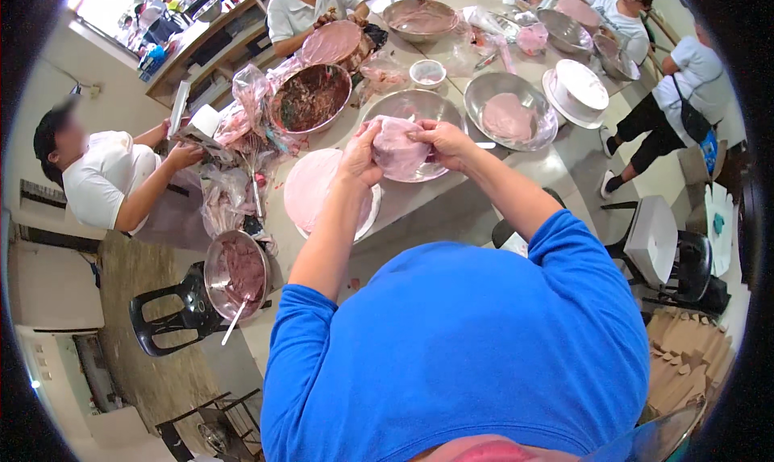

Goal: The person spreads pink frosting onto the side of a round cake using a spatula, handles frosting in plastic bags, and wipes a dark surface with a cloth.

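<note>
Both my hands grip a soft pale-pink bundle (399,149), which looks like a plastic bag of icing, though its kind is not certain. My left hand (362,152) is closed on its left side, and my right hand (443,143) pinches its upper right edge. Beneath it stands a steel bowl (442,110), partly hidden by the bundle and my hands. Left of the bowl, a round cake with smooth pink icing (310,189) sits on a white board, partly behind my left forearm. To the right is another steel bowl (542,133) with pink icing (508,116) in it.
A stained brown-and-red bowl (310,99), plastic bags (224,200) and a white cup (427,73) crowd the table. A white round cake (580,85) stands right. A bowl of darker pink mix (236,275) is near a black chair (173,309). Several people work around the table.
</note>
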A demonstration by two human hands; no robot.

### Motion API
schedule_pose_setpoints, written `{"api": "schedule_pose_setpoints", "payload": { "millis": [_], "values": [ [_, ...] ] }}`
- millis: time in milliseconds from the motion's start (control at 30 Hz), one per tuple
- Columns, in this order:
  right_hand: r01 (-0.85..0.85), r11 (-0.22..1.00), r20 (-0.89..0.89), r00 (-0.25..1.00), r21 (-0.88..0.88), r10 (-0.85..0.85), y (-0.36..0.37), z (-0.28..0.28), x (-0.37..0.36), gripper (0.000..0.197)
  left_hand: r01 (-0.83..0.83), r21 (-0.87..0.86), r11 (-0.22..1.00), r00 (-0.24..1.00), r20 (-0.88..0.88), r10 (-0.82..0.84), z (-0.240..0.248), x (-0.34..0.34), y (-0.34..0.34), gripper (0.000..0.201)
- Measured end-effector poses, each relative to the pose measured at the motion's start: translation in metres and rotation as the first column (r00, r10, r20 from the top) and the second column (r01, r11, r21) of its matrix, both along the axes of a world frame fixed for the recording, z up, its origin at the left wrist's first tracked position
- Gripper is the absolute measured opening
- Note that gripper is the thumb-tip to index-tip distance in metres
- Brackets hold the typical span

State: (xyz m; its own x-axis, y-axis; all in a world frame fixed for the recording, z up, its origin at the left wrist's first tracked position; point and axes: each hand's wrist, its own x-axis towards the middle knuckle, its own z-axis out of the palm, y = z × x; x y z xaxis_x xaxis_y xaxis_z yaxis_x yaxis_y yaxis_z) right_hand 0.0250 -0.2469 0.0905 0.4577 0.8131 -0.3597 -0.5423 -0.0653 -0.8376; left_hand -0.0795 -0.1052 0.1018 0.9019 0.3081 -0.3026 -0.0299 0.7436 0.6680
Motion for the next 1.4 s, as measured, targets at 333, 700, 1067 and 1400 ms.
{"api": "schedule_pose_setpoints", "payload": {
  "millis": [333, 700, 1067, 1400],
  "values": [
    [0.183, 0.982, -0.389, 0.909, 0.049, -0.15, -0.005, 0.005, 0.024, 0.016, 0.187, 0.463, 0.866, 0.982, -0.11, -0.153, -0.01, 0.007, -0.013, 0.029],
    [0.05, 0.981, -0.079, 0.996, 0.188, -0.036, -0.008, -0.002, 0.014, 0.016, -0.044, 0.784, 0.62, 0.962, -0.136, 0.239, -0.02, 0.021, 0.006, 0.015],
    [0.12, 0.984, 0.449, 0.892, -0.129, -0.05, -0.001, -0.023, 0.027, 0.02, 0.228, 0.925, 0.303, 0.962, -0.262, 0.076, -0.015, 0.017, -0.021, 0.022],
    [0.073, 0.997, 0.168, 0.983, 0.002, -0.072, -0.001, -0.027, 0.004, 0.02, -0.006, -0.084, 0.996, 0.995, -0.104, -0.003, -0.045, 0.017, -0.005, 0.014]
  ]
}}
